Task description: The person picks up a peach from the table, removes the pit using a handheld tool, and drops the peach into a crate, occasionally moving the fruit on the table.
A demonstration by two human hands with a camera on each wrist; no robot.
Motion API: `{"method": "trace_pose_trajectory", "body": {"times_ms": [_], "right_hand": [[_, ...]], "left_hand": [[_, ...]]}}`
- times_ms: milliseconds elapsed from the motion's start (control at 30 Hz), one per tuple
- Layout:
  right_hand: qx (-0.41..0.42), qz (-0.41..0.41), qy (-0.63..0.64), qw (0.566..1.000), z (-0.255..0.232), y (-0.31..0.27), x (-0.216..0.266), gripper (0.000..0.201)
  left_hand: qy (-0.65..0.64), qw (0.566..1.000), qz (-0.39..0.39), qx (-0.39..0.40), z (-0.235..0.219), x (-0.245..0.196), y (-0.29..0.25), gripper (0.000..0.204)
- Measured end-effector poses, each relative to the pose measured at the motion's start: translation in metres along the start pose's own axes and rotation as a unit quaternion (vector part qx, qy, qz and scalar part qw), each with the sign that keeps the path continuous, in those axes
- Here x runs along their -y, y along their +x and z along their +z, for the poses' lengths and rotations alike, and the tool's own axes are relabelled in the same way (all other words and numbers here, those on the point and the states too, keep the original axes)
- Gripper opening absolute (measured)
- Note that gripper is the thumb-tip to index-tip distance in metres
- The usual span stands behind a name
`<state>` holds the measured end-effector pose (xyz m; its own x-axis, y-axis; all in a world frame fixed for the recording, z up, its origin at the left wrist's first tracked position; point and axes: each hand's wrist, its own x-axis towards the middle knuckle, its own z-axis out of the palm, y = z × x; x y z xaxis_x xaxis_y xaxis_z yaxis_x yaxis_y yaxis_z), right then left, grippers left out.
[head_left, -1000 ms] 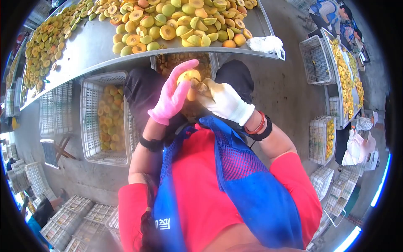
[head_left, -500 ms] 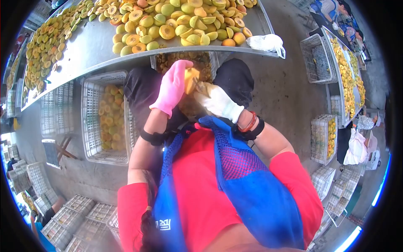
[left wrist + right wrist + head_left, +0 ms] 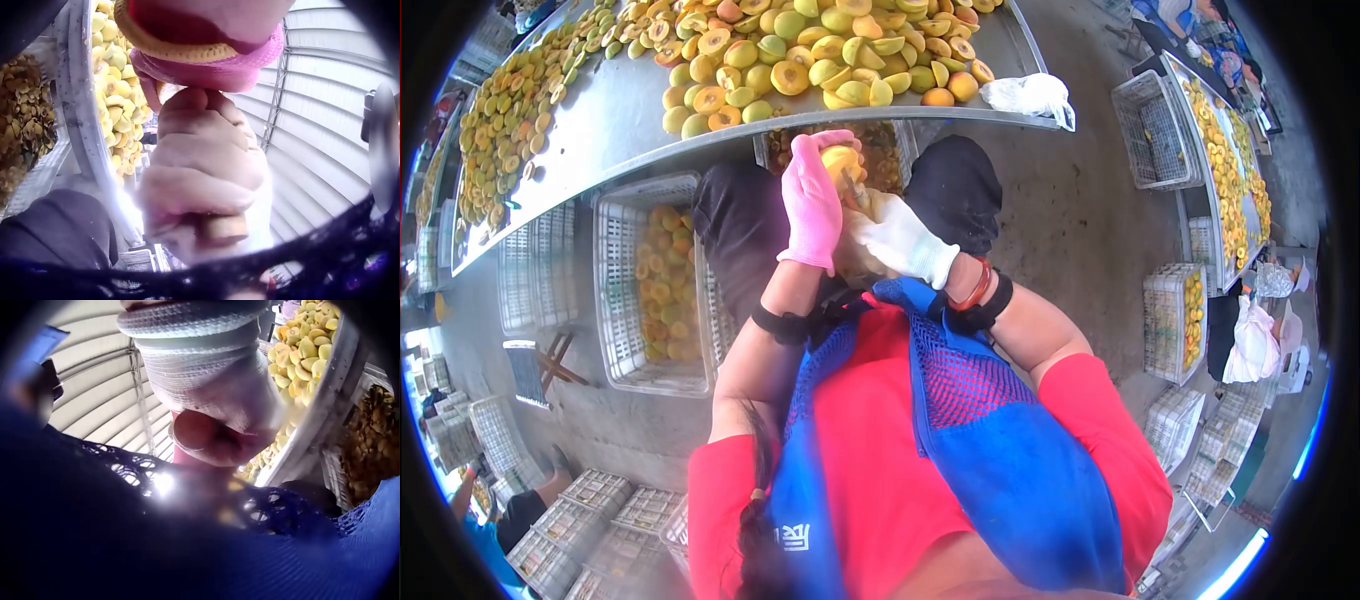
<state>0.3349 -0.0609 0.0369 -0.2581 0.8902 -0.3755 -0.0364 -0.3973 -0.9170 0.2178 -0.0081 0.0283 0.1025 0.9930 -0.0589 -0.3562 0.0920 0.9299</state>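
Observation:
In the head view my left hand (image 3: 812, 205), in a pink glove, holds a yellow fruit (image 3: 841, 160), cut flesh showing, above my lap. My right hand (image 3: 900, 238), in a white glove with bare fingertips, is close against it and grips a small tool (image 3: 853, 192) whose tip meets the fruit. From the left wrist, the right hand's fingers (image 3: 200, 156) are curled round the tool, its round handle end (image 3: 225, 229) sticking out below them. The glove cuff (image 3: 194, 325) fills the top of the right wrist view. The tool's working tip is largely hidden.
A metal table (image 3: 625, 125) with heaped fruit halves (image 3: 830, 50) stands in front, a white plastic bag (image 3: 1030, 97) at its corner. Below it is a crate of scraps (image 3: 885, 150). A white crate of fruit (image 3: 655, 375) sits at left. Other crates and people are farther off.
Both hands have shifted slightly, the right one leftward toward the pink glove. The fruit has been turned in the left hand, and the tool's tip stays at it.

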Motion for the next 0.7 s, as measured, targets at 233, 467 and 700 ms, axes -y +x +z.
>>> {"method": "trace_pose_trajectory", "body": {"times_ms": [233, 467, 700], "right_hand": [[-0.008, -0.1, -0.042, 0.994, -0.005, 0.017, -0.034, 0.017], [0.06, 0.049, 0.065, 0.995, -0.011, 0.009, -0.019, 0.014], [0.012, -0.04, -0.044, 0.998, -0.002, 0.015, -0.024, 0.02]], "left_hand": [[-0.062, 0.993, -0.104, -0.019, -0.001, -0.004, 0.002, 0.068], [-0.043, 0.996, -0.066, -0.048, -0.001, 0.004, 0.001, 0.064], [-0.06, 0.994, -0.068, -0.057, 0.0, 0.001, 0.003, 0.055]]}}
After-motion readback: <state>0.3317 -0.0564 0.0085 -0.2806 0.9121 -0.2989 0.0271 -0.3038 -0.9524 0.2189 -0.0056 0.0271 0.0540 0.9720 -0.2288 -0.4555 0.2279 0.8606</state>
